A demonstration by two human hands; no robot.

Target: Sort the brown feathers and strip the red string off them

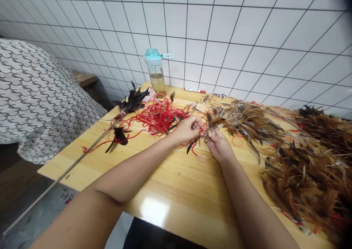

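Feather bunch (213, 121): small brown-and-black tuft at mid-table, quill ends between the two hands, tips fanning up and away from the person.
Right hand (217, 143): fingers closed on the base of the bunch, palm turned partly up, wrist resting low over the table.
Left hand (188, 128): curled shut, fingertips meeting the right hand's; pinches a red string (202, 130) right at the quill ends.
Below the grip: a dark feather (191, 147) and a loop of the string hang down between the hands, just touching the tabletop.
Table (165, 190): glossy pale wood, both forearms reaching across it.
String tangle (159, 117): heap of red cord just left of the left hand, near it; contact cannot be told.
Feather pile (302, 168): large brown mass to the right, running from behind the bunch to the near right edge, with red strands mixed in.
Stick (82, 155): thin rod lying diagonally off the left table edge, black feathers (133, 101) bound at its far end.
Black tuft (120, 135): loose, beside the stick, red cord trailing from it.
Water bottle (156, 73): clear, teal lid, upright at the far edge against the tiled wall (233, 29).
Red marker (194, 90): lying flat along the wall, right of the bottle.
Patterned cloth (35, 95): white with black lines, far left, off the table.
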